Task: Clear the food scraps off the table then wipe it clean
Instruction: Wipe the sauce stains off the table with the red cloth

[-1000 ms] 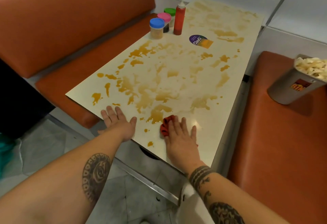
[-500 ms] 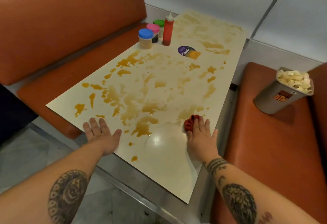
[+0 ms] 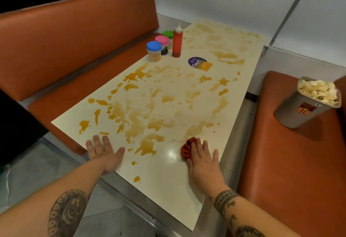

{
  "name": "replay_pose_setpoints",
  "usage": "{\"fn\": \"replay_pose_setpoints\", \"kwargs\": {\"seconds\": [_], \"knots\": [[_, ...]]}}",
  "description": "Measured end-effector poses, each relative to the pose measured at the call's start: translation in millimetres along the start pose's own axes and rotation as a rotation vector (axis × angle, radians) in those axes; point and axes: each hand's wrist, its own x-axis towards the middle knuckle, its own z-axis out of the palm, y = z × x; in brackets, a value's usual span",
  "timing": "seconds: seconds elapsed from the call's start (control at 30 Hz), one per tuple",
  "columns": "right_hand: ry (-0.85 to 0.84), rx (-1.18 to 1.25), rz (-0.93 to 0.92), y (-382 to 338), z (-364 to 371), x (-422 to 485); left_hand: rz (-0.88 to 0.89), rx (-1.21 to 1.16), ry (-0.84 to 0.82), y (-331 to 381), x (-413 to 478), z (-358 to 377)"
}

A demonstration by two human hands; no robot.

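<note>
Right hand presses 1 red cloth, fingers straight; left hand flat alongside. Beyond: 3 lidded jars, 1 squeeze bottle.

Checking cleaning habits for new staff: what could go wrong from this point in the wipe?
The small bunched red cloth under the right hand may smear the wide sauce stains rather than lift them. Strokes near the right edge of the table could push sauce onto the orange bench. Reaching farther might topple the red squeeze bottle.

Red squeeze bottle beside three lidded jars, orange bench behind.
</note>
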Motion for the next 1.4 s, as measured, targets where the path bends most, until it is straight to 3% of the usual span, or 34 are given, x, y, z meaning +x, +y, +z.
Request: {"fn": "replay_pose_setpoints", "kwargs": {"seconds": [0.13,0.27,0.33,0.4,0.47,0.57,0.63,0.93,1.2,1.3,1.4], "knots": [[0.006,0.073,0.107,-37,4,10,0.0,-0.015,-0.023,-1,-4,0],[0.03,-0.034,-0.152,-78,31,-31,0.059,0.084,0.026,-7,-3,4],[0.007,-0.069,-0.19,-88,43,-53,0.108,0.123,0.04,-15,1,4],[-0.032,-0.11,-0.135,-87,46,-62,0.17,0.18,0.062,-22,6,2],[0.031,-0.079,-0.034,-88,38,-58,0.234,0.21,0.047,-27,10,0],[0.077,0.051,0.237,-109,28,-32,0.291,0.245,0.005,-32,16,-7],[0.106,0.112,0.326,-130,26,-17,0.301,0.255,-0.039,-37,19,-13],[0.034,0.042,-0.164,-164,53,-23,0.284,0.275,-0.084,-39,20,-16],[0.094,0.067,0.166,-120,24,-2,0.268,0.27,-0.086,-35,14,-22],[0.106,0.102,0.075,-142,30,18,0.266,0.265,-0.079,-35,15,-22],[0.059,0.01,-0.162,-164,45,5,0.26,0.223,-0.076,-34,16,-20]]}}
